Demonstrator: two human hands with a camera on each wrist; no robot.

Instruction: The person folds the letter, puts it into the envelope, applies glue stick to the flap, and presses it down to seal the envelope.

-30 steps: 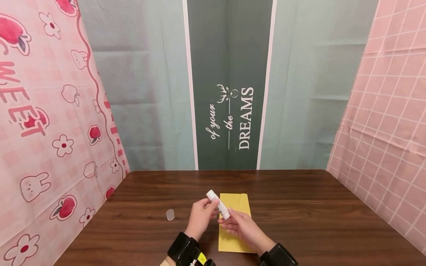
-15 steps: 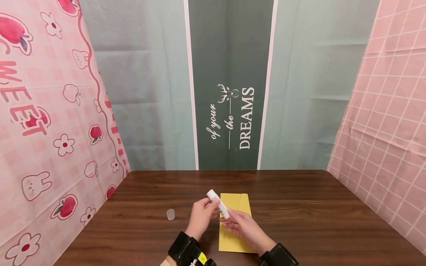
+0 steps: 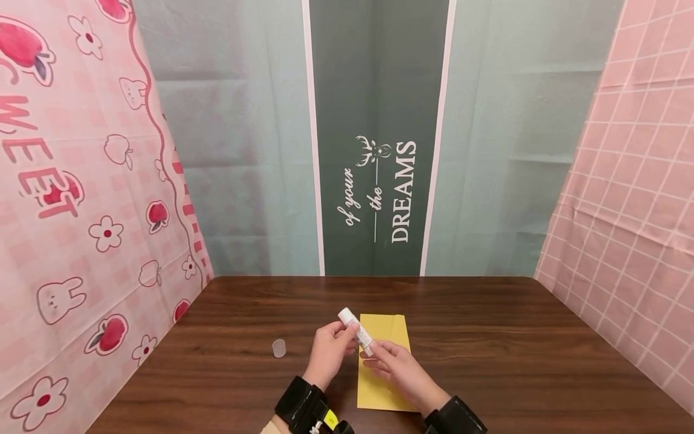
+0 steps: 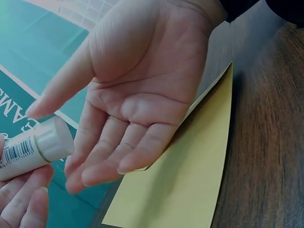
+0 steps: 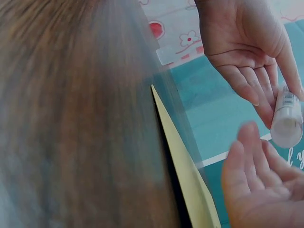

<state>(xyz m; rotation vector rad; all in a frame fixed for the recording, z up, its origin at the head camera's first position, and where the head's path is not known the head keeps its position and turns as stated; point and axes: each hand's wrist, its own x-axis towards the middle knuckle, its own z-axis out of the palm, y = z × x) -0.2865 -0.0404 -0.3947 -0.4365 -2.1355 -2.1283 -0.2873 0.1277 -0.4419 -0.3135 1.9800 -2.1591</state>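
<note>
Above the table, my left hand (image 3: pixel 328 351) pinches a white glue stick (image 3: pixel 363 337) between thumb and fingers, around its printed label. The stick slants, its upper end toward the far left. At its lower end is my right hand (image 3: pixel 400 369), palm turned toward the stick and fingers loosely extended. The left wrist view shows the thumb of the right hand (image 4: pixel 137 80) beside the rounded end of the glue stick (image 4: pixel 35 145), fingers spread on the other side. From the right wrist, that end of the glue stick (image 5: pixel 287 124) shows uncovered above the right fingertips.
A yellow envelope (image 3: pixel 382 392) lies on the dark wooden table (image 3: pixel 488 337) beneath the hands. To the left stands a small translucent cap (image 3: pixel 279 348). Cloth curtains hang along the back and both sides of the table.
My right hand's fingers have shifted slightly around the stick's lower end. The left hand keeps its hold, and the envelope and cap stay in place.
</note>
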